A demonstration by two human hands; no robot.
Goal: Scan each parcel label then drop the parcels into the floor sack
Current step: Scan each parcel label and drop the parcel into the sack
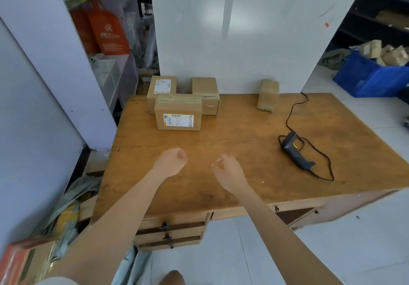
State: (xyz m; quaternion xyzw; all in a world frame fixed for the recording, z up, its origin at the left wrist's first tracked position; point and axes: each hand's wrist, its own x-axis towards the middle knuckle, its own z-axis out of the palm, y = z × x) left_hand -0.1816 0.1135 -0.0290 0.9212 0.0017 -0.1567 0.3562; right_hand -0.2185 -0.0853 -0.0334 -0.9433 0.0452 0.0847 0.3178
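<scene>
Several brown cardboard parcels stand at the back of the wooden desk (221, 134). The front parcel (178, 112) shows a white barcode label toward me. Behind it sit a labelled parcel (161, 90) and a plain one (205, 92). A small parcel (268, 94) stands apart at the back right. A black corded barcode scanner (295, 149) lies on the desk's right side. My left hand (171, 163) hovers over the desk as a loose fist, holding nothing. My right hand (228, 169) is beside it, fingers curled and apart, holding nothing. A grey sack (68, 205) lies crumpled on the floor at the desk's left.
A white wall panel backs the desk. Desk drawers (172, 229) hang below the front edge. A blue crate (371, 74) with parcels sits on the floor at far right. Shelves with an orange bag (106, 30) stand at left. An orange-printed carton (22, 260) sits at bottom left.
</scene>
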